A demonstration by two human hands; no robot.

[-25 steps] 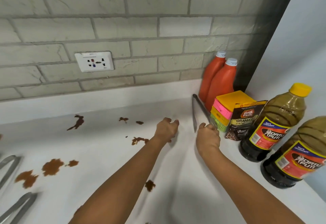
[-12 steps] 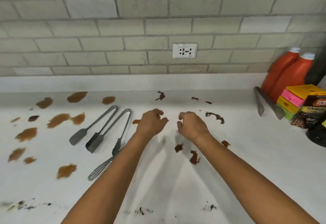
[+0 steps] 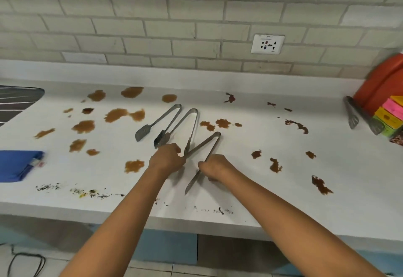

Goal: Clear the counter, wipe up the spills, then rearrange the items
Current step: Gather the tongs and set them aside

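The fingers (image 3: 174, 149) of the left hand (image 3: 166, 159) are curled shut around one leg of a pair of metal tongs (image 3: 205, 150), and the fingers (image 3: 204, 165) of the right hand (image 3: 218, 166) are closed on the other leg of the same tongs, whose hinge end points away toward the wall and whose near tip is seen below the right hand. The tongs are held at the middle of the white table (image 3: 250, 189). Two more tongs are seen lying on the table just beyond the left hand: one pair (image 3: 159, 121) farther left and a second pair (image 3: 185, 124) beside it. Brown spills (image 3: 115, 114) are spread over the table, with dark crumbs (image 3: 46, 187) along its front edge. A folded blue cloth (image 3: 17, 164) is seen at the left edge, and a fourth pair of tongs (image 3: 357, 116) is leaned by the orange bottles (image 3: 386, 82) at the right.
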